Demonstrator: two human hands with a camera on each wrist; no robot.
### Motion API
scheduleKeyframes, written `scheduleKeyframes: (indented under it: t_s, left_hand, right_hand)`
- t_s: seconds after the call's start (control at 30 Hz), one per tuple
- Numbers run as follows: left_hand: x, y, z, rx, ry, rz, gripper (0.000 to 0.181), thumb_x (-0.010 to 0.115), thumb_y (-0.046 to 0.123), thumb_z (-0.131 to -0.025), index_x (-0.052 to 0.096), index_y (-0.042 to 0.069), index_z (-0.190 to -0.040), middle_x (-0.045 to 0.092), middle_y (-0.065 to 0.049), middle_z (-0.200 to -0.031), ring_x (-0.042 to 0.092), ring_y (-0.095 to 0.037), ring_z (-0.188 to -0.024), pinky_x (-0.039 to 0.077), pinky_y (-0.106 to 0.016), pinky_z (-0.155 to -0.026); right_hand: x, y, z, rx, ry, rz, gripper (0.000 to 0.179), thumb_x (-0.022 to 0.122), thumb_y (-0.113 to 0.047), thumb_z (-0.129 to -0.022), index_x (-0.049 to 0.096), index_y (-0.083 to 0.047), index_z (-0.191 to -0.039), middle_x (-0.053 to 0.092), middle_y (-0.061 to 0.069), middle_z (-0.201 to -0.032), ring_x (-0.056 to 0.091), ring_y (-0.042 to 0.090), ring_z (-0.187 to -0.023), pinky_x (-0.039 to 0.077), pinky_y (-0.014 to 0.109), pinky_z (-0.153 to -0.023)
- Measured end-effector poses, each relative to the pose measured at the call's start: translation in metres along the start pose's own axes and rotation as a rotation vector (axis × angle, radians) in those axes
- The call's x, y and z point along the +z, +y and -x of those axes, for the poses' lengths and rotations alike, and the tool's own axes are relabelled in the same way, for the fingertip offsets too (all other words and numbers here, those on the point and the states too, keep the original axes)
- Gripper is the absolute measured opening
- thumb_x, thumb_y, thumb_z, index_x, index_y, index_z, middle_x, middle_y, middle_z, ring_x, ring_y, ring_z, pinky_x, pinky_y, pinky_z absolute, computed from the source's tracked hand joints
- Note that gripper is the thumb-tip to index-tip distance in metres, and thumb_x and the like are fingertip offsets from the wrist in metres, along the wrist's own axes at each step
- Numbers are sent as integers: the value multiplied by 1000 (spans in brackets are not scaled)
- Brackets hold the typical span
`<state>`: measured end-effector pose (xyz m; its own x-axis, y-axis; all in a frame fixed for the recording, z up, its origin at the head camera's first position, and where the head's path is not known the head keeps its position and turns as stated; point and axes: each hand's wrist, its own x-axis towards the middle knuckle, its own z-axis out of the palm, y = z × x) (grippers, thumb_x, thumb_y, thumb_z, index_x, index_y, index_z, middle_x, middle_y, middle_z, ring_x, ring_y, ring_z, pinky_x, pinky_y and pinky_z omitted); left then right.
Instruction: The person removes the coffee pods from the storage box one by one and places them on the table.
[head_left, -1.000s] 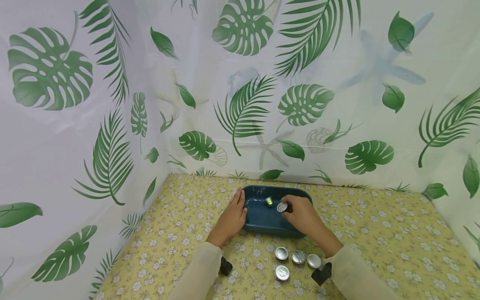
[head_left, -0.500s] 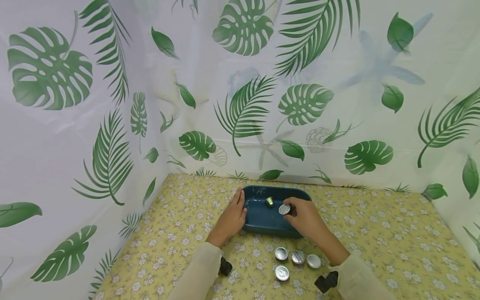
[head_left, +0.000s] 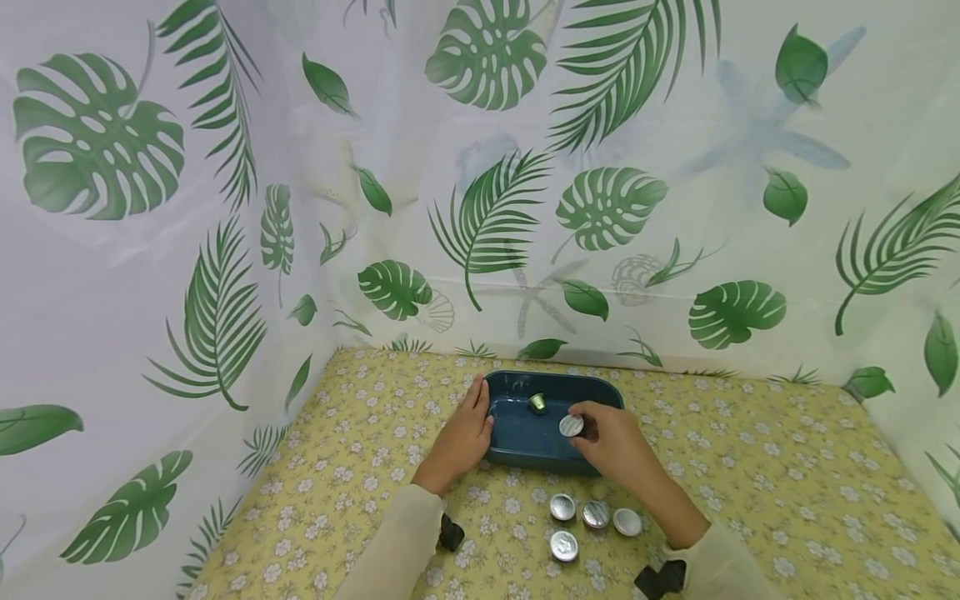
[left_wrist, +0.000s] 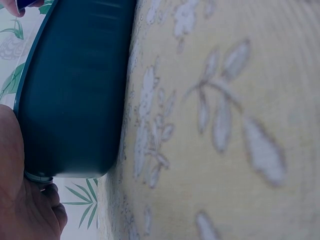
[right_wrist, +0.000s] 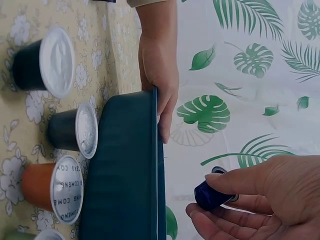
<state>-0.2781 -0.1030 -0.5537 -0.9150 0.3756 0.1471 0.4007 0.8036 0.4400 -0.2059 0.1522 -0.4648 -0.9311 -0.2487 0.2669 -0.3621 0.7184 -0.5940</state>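
A dark blue oblong dish stands on the table, its side wall filling much of the left wrist view. My left hand grips its left end, thumb over the rim and fingers outside. Over the dish's right part, my right hand pinches a coffee capsule with its silver lid facing up toward me. In the right wrist view this coffee capsule shows a dark blue body between thumb and fingers. A green coffee capsule lies tipped on its side inside the dish.
Several coffee capsules sit lid up on the flowered tablecloth in front of the dish. Among them is an orange capsule with a printed lid. A leaf-patterned curtain rises behind the table.
My right hand has drawn slightly toward me and to the right with the capsule, whose lid now shows more fully. The left hand stays on the dish's end.
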Motion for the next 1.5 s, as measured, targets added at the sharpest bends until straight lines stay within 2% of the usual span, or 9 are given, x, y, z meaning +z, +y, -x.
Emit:
scheduleKeyframes:
  t_s: [0.27, 0.77, 1.17, 1.5]
  left_hand:
    - [0, 0, -1, 4, -8, 2, 61, 36, 26, -112, 10, 3, -162, -5, -7, -170, 9, -24, -156, 24, -44, -122]
    - [0, 1, -2, 21, -4, 2, 61, 39, 22, -112, 11, 2, -162, -4, -8, -170, 10, -25, -156, 25, -45, -122]
    - [-1, 2, -1, 21, -5, 4, 61, 39, 22, -112, 10, 1, -162, -4, -9, -170, 10, -25, -156, 23, -45, -122]
    - [-1, 3, 0, -2, -14, -4, 62, 39, 24, -112, 10, 2, -162, -4, -8, -170, 11, -26, -155, 27, -45, -121]
  right_hand:
    - [-4, -1, 7, 1, 19, -37, 34, 79, 3, -85, 69, 5, -117, 73, 10, -94, 62, 10, -72, 52, 27, -61]
    - [-7, -7, 24, 66, -37, -104, 36, 80, 1, -85, 70, 2, -120, 71, 3, -92, 63, 9, -74, 54, 24, -63]
    - [-8, -8, 41, 76, -4, -145, 37, 82, 3, -82, 71, 1, -117, 71, 4, -96, 67, 12, -79, 56, 22, -67]
    - [-10, -9, 53, 90, -2, -152, 38, 81, 3, -83, 71, -3, -119, 71, 2, -98, 67, 13, -81, 55, 23, -68]
